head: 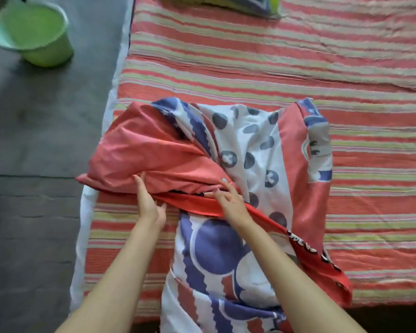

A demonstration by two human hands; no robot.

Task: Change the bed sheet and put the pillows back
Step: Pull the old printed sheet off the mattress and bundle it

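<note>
- Red, cream and green striped bed cover (298, 68) spread flat across most of the view, bare and smooth on the far and right sides; white mattress edge (120, 75) running down the left border.
- Dark grey floor (34, 140) left of the bed, with a light green plastic bucket (34, 32) standing well apart from the mattress.
- Folded red, white and blue printed sheet (250, 150) lying bunched near the front left part of the bed, reaching past the near edge toward the body.
- Corner of a blue and yellow-green pillow (238, 3) at the far edge, mostly cut off.
- On the sheet: numeral "3" legible inside two blue dots; white lettering on the red band at right, too blurred to read.
- Left hand (149, 205) at a salmon-red fold, fingers extended upward against the cloth, thumb below the fold's edge; whether pinching, cannot tell.
- Right hand (228, 200) resting on the red band, fingers spread apart and slightly bent, tips touching the fabric.
</note>
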